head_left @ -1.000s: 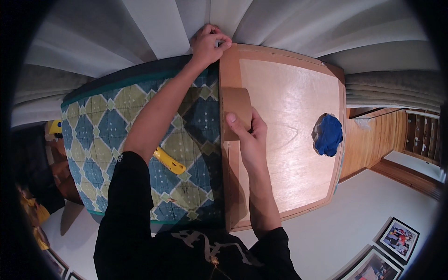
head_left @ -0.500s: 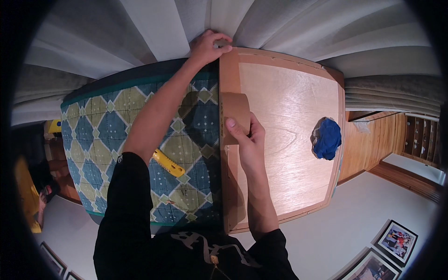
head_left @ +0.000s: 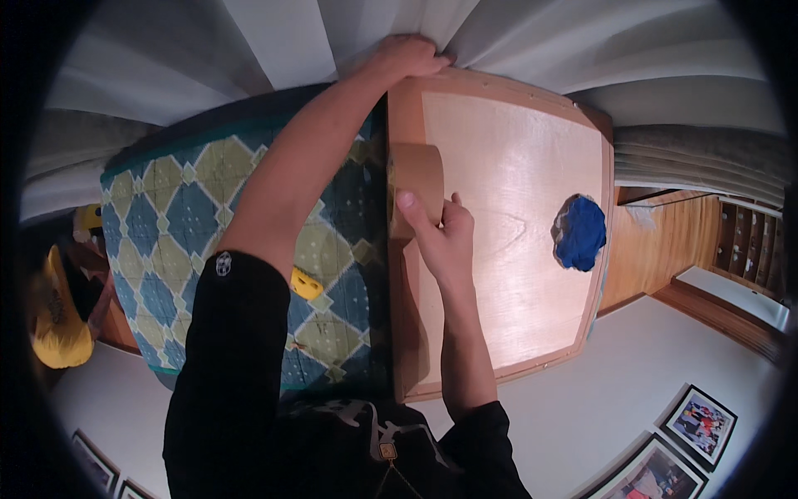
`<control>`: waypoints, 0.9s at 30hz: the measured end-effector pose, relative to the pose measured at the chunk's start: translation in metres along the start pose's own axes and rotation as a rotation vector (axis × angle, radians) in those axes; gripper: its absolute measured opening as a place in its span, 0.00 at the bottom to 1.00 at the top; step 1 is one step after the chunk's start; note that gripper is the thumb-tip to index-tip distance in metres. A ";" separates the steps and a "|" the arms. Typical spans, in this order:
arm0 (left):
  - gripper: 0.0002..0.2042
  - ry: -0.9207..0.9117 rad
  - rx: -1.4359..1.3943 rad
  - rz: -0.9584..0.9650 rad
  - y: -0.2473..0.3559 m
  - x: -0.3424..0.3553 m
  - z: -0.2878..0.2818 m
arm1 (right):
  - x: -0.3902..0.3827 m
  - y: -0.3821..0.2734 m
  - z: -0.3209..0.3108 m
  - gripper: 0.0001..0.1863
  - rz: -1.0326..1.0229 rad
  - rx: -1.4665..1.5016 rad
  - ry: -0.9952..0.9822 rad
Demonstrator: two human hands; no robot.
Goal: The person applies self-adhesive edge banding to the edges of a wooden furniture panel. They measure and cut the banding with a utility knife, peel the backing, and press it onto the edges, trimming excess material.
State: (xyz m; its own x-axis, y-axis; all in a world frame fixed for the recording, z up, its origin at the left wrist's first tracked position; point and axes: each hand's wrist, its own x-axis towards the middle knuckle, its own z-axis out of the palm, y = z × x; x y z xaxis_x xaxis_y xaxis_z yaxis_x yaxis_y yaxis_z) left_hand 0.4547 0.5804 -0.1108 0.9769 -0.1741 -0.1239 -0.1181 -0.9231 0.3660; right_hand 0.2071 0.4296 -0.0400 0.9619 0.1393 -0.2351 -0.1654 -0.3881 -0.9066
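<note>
My right hand [head_left: 436,229] grips a wide roll of brown paper tape [head_left: 420,166] at the inner long edge of a pale wooden board [head_left: 511,299]. My left hand [head_left: 413,58] reaches to the board's far top corner, fingers curled down at the edge; what lies under them is hidden. Left of the board is a quilted blue-green patterned cover [head_left: 154,233], with a yellow tool [head_left: 306,283] on it, partly behind my left forearm. A crumpled blue cloth [head_left: 579,233] rests on the board's right side. Brown strips run along the board's border.
Pale curtains [head_left: 540,41] hang past the far edge. At the far left is another person in yellow [head_left: 58,316]. Framed pictures [head_left: 698,424] hang on the white wall at lower right. Beyond the board's right side are a wooden floor [head_left: 657,249] and shelving [head_left: 744,249].
My left hand has moved right along the far edge, past the corner where it was. My right hand and the roll have shifted slightly up. The person in yellow shows more at the left.
</note>
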 end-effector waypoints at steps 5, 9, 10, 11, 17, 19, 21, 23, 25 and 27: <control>0.29 -0.237 -0.025 -0.079 0.011 -0.012 -0.022 | -0.042 -0.027 -0.015 0.22 0.392 0.168 -0.138; 0.28 -0.129 0.067 -0.003 0.005 -0.011 -0.021 | -0.132 0.022 -0.024 0.22 0.129 0.046 -0.186; 0.28 -0.146 0.047 0.006 0.003 -0.008 -0.017 | -0.146 0.025 -0.028 0.22 0.125 -0.006 -0.204; 0.28 -0.151 0.101 0.048 -0.001 -0.006 -0.013 | -0.160 0.029 -0.031 0.22 0.116 -0.054 -0.225; 0.27 -0.087 -0.020 -0.049 0.017 -0.018 -0.026 | -0.228 0.033 -0.041 0.19 0.257 0.088 -0.307; 0.27 -0.052 0.036 0.033 0.007 -0.007 -0.016 | -0.261 0.037 -0.048 0.19 0.390 0.074 -0.313; 0.28 -0.022 0.066 0.057 0.000 0.001 -0.011 | -0.297 0.031 -0.056 0.19 0.546 0.091 -0.296; 0.28 -0.006 0.053 0.014 0.000 0.000 -0.008 | -0.324 0.036 -0.054 0.20 0.548 -0.067 -0.332; 0.29 -0.069 0.232 0.115 -0.001 -0.007 -0.008 | -0.343 0.032 -0.048 0.21 0.543 -0.073 -0.282; 0.30 0.020 0.038 -0.045 -0.006 -0.001 0.001 | -0.373 0.026 -0.046 0.21 0.677 -0.063 -0.161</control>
State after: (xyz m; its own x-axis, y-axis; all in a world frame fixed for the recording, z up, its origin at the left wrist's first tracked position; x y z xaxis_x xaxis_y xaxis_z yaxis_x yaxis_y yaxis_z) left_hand 0.4546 0.5853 -0.1140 0.9846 -0.1259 -0.1210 -0.0805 -0.9423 0.3250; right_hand -0.1458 0.3257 0.0401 0.6066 -0.0207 -0.7947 -0.6996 -0.4887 -0.5213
